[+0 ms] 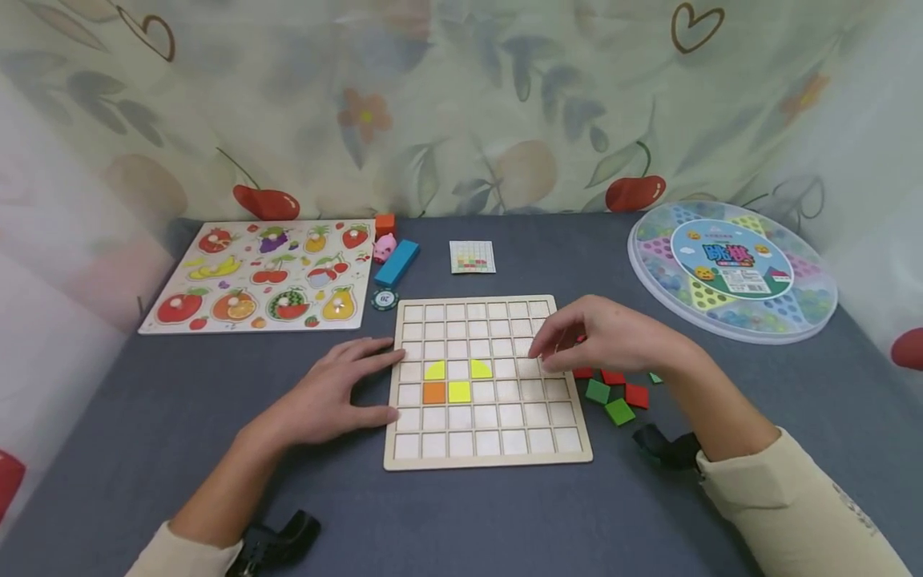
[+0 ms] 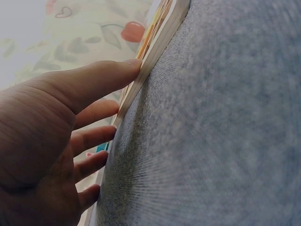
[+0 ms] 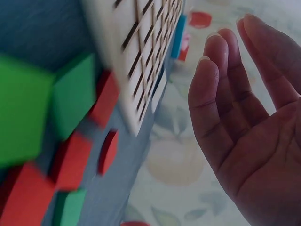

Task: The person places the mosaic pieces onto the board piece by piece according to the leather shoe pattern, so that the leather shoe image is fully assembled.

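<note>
A wooden grid board (image 1: 490,449) lies flat on the grey table. Four tiles sit in its left-middle cells: two yellow curved pieces (image 1: 435,370), an orange square (image 1: 433,392) and a yellow square (image 1: 459,392). My left hand (image 1: 353,389) rests flat on the table, fingers straight, fingertips touching the board's left edge (image 2: 155,52). My right hand (image 1: 577,340) hovers over the board's right side with relaxed fingers; the right wrist view shows its palm (image 3: 254,141) holding nothing. Loose red tiles (image 1: 636,394) and green tiles (image 1: 618,411) lie beside the board's right edge, partly under that hand.
A fruit peg puzzle (image 1: 267,276) lies at back left. Near it are a blue block (image 1: 397,263), an orange block (image 1: 384,224), a pink pig toy (image 1: 384,247) and a chip (image 1: 385,300). A pattern card (image 1: 472,256) lies behind the board, a round game case (image 1: 731,268) at back right.
</note>
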The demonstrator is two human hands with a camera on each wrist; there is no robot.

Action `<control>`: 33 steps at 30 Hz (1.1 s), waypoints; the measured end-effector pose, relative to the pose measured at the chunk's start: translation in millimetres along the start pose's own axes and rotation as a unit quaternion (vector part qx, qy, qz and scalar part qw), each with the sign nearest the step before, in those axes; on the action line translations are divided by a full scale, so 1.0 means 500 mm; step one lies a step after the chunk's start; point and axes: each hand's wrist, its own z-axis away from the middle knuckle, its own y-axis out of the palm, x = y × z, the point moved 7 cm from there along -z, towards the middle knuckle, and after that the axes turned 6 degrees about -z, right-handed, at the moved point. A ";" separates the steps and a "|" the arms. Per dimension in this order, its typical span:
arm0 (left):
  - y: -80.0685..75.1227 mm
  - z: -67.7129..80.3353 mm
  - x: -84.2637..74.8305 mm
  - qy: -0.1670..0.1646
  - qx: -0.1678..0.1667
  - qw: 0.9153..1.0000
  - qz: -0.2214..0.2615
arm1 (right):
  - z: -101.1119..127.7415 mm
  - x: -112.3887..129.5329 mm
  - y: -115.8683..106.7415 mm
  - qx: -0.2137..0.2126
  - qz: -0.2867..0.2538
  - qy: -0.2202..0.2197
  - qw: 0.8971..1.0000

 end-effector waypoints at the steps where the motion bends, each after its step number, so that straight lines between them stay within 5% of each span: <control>1: -0.001 0.000 0.001 0.000 -0.001 1.000 0.000 | 0.005 -0.006 -0.003 -0.001 -0.003 0.001 1.000; 16: 0.011 0.003 0.005 0.001 0.004 1.000 0.008 | 0.070 -0.103 -0.004 -0.004 0.059 0.066 0.996; 33: 0.002 -0.004 0.004 0.000 0.008 1.000 -0.002 | 0.059 -0.081 0.020 -0.026 0.181 0.086 0.979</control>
